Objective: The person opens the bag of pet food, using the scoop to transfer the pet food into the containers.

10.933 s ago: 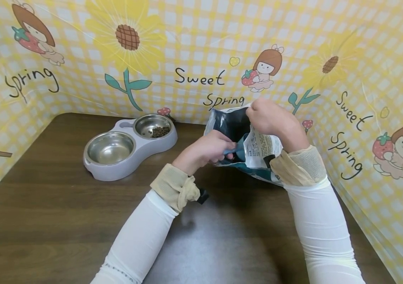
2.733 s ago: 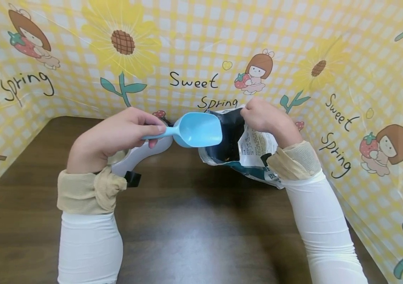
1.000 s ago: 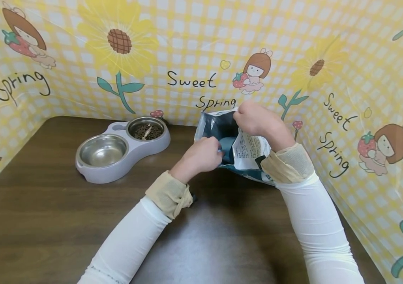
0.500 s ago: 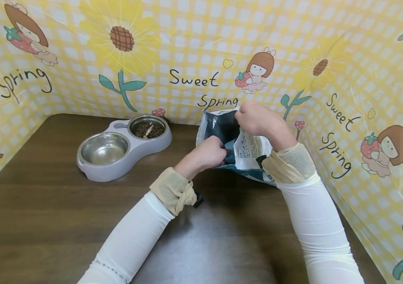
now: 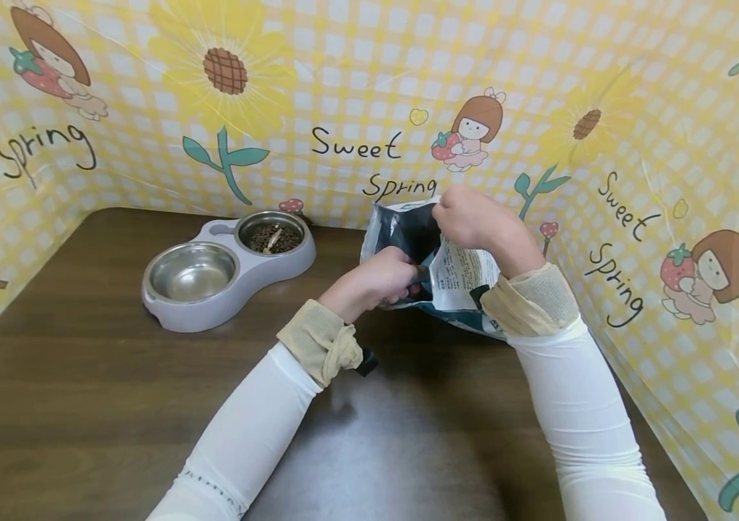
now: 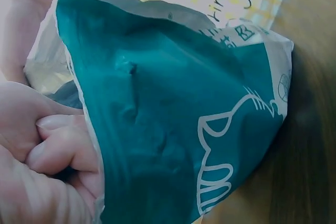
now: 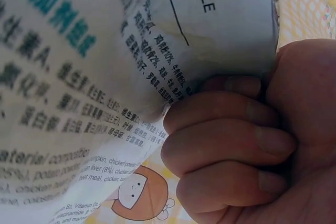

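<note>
A teal and white pet food bag (image 5: 463,278) stands on the table, its dark mouth facing me. My left hand (image 5: 385,275) is at the mouth, fingers curled round the handle of a blue scoop (image 5: 423,274); most of the scoop is hidden inside the bag. In the left wrist view, that hand's curled fingers (image 6: 65,150) sit just within the bag's edge. My right hand (image 5: 473,217) pinches the bag's upper right rim and holds it up. The right wrist view shows its fingers (image 7: 226,150) folded against the printed white panel.
Left of the bag is a pale lilac double-bowl stand (image 5: 258,278). Its rear steel bowl (image 5: 307,235) contains brown kibble with a pale stick-like piece (image 5: 273,239) on top. The front steel bowl (image 5: 193,273) holds no kibble. A yellow checked cloth (image 5: 356,87) walls the table's back and sides.
Since the oldest frame, the rear bowl has gained kibble and the pale piece. The left hand has brought the scoop from above the table back into the bag, turning slightly there. The right hand stays put.
</note>
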Motion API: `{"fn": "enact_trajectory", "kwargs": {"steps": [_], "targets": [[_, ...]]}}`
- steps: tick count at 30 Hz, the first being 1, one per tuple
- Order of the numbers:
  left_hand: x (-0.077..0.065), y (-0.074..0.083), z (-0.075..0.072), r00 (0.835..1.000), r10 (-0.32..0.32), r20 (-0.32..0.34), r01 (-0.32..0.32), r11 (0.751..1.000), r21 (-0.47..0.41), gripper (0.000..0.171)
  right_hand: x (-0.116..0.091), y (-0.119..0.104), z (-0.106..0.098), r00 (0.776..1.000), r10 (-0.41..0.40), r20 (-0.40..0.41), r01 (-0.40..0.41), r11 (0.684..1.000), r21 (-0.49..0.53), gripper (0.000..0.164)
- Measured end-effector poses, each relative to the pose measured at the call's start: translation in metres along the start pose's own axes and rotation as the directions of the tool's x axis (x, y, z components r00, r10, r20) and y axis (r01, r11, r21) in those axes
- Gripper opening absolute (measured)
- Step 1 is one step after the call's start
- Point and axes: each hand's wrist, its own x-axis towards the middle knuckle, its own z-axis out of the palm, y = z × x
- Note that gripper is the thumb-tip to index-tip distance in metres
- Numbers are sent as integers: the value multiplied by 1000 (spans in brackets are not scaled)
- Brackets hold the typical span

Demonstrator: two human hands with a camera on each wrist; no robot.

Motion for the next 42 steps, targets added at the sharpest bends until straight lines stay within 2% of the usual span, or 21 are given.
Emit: {"fn": "enact_trajectory", "kwargs": {"steps": [3, 7, 15, 20, 30, 35, 42], "targets": [[1, 0, -4, 1000, 11, 25, -10, 999, -38, 34, 0, 3, -1, 1000, -13, -5, 13, 1000, 3, 36], [-4, -1, -12, 997, 64, 43, -60, 994, -91, 35, -2, 6, -4, 1000, 3, -1, -3, 1000, 2, 36], [-14, -5, -37, 994, 107, 30, -98, 971, -217, 25, -2, 13, -9, 1000, 27, -15, -26, 999, 43, 32], [-20, -9, -52, 993, 117, 28, -108, 966, -234, 26, -2, 13, -8, 999, 31, -17, -29, 997, 66, 33], [-33, -16, -72, 983, 166, 83, -140, 957, -254, 34, -3, 13, -8, 1000, 21, -22, -19, 997, 81, 32], [-39, -20, -84, 981, 173, 83, -145, 951, -272, 31, -3, 15, -9, 1000, -1, -31, 3, 998, 66, 35], [-49, -26, -95, 976, 192, 103, -153, 941, -301, 28, -4, 17, -11, 1000, 18, -16, -17, 998, 56, 34]]}}
